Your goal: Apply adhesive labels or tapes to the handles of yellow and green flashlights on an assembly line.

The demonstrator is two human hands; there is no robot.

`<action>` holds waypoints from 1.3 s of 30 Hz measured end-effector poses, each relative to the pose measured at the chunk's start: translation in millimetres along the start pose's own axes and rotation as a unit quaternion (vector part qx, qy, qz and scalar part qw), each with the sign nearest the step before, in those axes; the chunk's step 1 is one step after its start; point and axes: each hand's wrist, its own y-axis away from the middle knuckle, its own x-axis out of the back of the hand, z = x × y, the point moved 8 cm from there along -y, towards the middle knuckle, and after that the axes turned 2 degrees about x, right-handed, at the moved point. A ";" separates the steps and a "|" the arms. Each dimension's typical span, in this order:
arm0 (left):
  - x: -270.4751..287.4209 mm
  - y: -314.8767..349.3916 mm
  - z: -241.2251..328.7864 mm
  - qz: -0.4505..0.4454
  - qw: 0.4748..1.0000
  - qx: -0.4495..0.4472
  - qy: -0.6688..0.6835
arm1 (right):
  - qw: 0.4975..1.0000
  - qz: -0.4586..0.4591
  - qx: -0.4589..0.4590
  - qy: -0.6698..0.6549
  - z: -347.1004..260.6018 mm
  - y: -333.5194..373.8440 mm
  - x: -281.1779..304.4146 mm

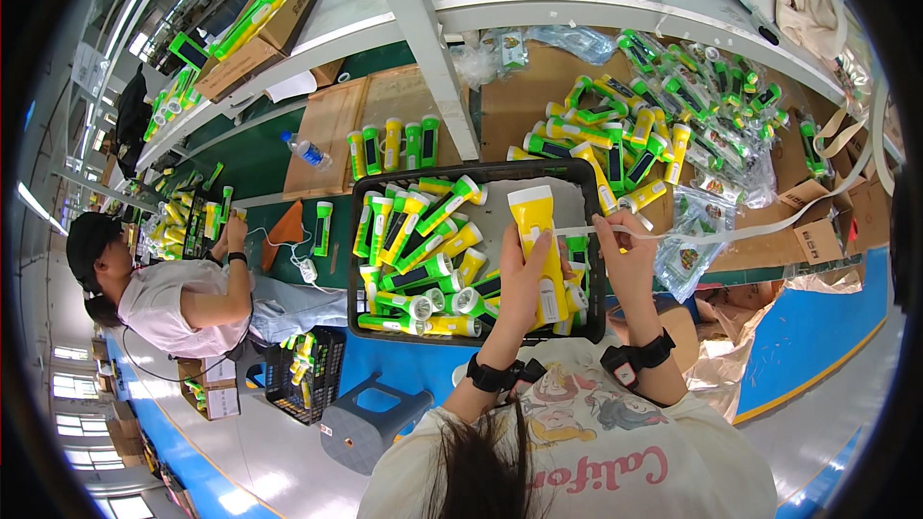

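Observation:
My left hand (520,290) is closed around a yellow flashlight (535,214) with a white head, held upright with the head pointing up. A long flat white strap (740,234) runs from beside this flashlight to the right, rising past the table's end. My right hand (629,258) pinches the strap a short way right of the flashlight; its fingertips are partly hidden. Under both hands stands a black plastic crate (519,171) holding many green and yellow flashlights (413,228), lying at mixed angles.
More flashlights (620,139) and a heap of plastic-bagged ones (716,96) lie behind the crate. A shelf post (423,48) rises beyond it. At left, a co-worker (197,293) sits handling flashlights near a grey stool (370,418) and another crate (306,380).

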 end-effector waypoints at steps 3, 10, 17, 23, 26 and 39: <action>3.0 -4.6 -1.0 -0.007 0.999 -0.011 -0.044 | 1.000 -0.002 0.001 -0.007 -9.5 1.7 7.9; 26.7 -30.9 -28.8 0.041 0.995 -0.013 -0.089 | 0.886 -0.152 0.378 0.222 -103.3 60.4 -20.8; 32.1 -34.2 -33.9 0.055 0.993 0.103 0.001 | 0.993 -0.118 -0.003 0.015 1.7 18.8 -11.3; 4.3 -51.1 -56.7 0.051 0.987 0.115 0.099 | 0.984 -0.082 -0.154 -0.033 55.1 21.5 -9.4; -2.5 -62.0 -64.0 0.085 0.984 0.121 0.102 | 0.980 -0.074 -0.184 -0.014 51.0 12.2 -2.0; 65.1 -104.9 -126.5 0.015 0.849 -0.066 -0.523 | 0.902 0.044 0.025 0.428 54.6 -115.5 79.9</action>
